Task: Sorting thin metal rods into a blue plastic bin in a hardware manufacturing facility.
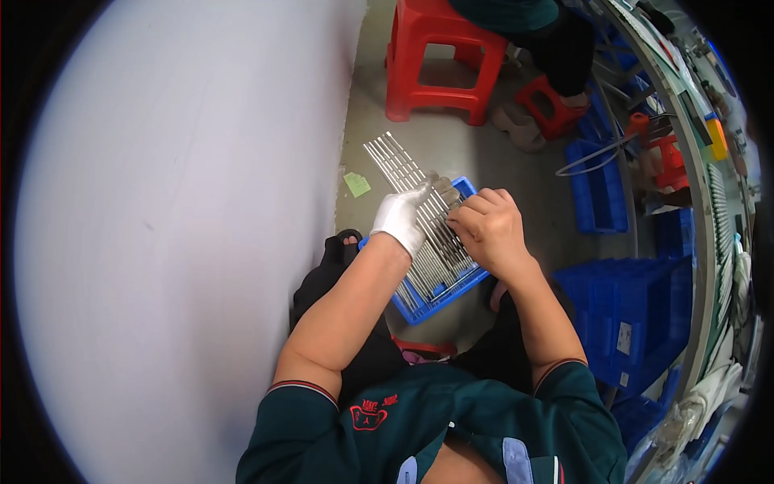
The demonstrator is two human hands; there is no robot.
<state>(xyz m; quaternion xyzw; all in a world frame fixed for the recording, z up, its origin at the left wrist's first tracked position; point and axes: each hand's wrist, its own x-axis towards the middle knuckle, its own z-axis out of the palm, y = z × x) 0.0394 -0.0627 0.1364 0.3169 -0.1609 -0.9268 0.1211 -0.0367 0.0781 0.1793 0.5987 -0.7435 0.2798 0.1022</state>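
Observation:
Several thin metal rods (395, 161) lie side by side in a slanting row, their far ends fanned toward the upper left. My left hand (402, 215), in a white glove with greyed fingers, is closed around this row. Bare and curled, my right hand (490, 230) meets the right side of the rods with thumb and fingertips pinched together; what lies between them is hidden. Beneath both hands, a blue crate (441, 304) between my legs contains more metal rods (425, 278). The held rods cover part of the crate.
A pale wall (185, 202) runs along my left. Ahead stands a red stool (439, 101), with a seated person's dark trousers (564, 52) beside it. Blue bins (625, 310) are stacked at right under a long bench (703, 266). A green paper scrap (356, 185) lies on the floor.

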